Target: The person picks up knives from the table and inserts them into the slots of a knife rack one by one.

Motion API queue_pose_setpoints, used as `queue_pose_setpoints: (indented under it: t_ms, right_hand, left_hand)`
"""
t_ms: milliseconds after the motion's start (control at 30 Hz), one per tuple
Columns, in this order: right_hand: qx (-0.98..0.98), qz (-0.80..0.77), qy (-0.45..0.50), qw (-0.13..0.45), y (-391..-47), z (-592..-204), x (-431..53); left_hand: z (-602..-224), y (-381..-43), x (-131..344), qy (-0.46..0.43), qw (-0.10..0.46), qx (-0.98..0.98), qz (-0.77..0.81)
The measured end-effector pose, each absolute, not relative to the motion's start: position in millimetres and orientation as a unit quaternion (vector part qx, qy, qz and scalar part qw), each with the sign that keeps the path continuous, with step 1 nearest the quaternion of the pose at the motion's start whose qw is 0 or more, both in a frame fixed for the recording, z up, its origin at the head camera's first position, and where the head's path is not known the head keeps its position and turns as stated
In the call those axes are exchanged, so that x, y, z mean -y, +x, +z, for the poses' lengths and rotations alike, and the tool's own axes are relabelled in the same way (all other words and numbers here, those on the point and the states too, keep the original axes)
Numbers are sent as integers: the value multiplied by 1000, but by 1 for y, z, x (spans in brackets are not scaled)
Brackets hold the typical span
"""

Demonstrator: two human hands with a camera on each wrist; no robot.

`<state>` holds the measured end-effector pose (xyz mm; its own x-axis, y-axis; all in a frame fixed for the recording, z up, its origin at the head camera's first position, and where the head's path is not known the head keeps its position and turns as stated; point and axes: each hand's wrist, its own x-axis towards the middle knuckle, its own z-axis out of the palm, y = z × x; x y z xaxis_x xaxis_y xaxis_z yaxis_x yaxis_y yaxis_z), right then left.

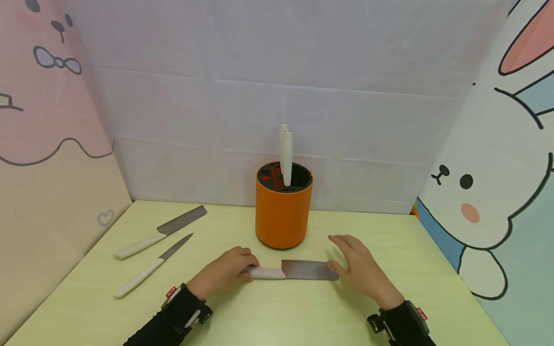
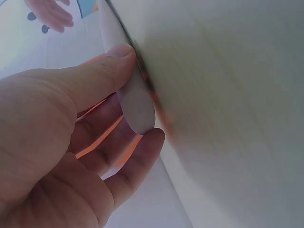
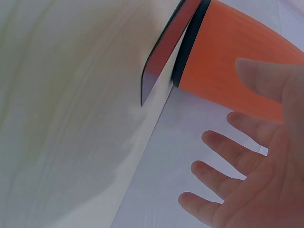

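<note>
Presently, the left hand grasps the butt end of the white handle of a square-ended knife, with the thumb laid along one side and fingertips bearing on the other, as the left wrist view confirms. The right hand is free of any load: its fingers are extended and spread, and the thumb is near the far end of the blade. The right wrist view shows a gap between thumb and steel, so no contact is recorded. The knife spans the space between the hands, in front of the orange holder; whether it rests fully on the table or is slightly raised cannot be determined.

Further out, the holder stands upright, with two white handles projecting from its dark slotted top. To the left, a second broad-bladed knife and a narrow pointed knife lie on the table, apart from each other and untouched. A white sheet hangs behind.

On progress, the work is judged part done: two handled pieces sit in the holder, and three knives are outside it, one of them in hand. Other slots appear unoccupied, though the depth of the larger recess is not visible.
</note>
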<state>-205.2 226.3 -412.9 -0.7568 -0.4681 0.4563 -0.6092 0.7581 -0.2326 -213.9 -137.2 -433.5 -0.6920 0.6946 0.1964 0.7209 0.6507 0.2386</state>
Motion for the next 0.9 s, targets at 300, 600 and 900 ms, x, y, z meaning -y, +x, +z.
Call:
queue_pose_setpoints:
  t_ms: [300, 600, 900]
  right_hand:
    - [919, 188, 294, 182, -206, -413, -225]
    - [923, 186, 289, 173, -205, -413, -225]
    - [923, 181, 290, 179, -204, -413, -224]
  left_hand:
    - [-431, -213, 112, -402, 36, 903, -148]
    - [-434, -212, 92, -411, 39, 900, -144]
    - [-431, -207, 83, -409, 40, 900, -148]
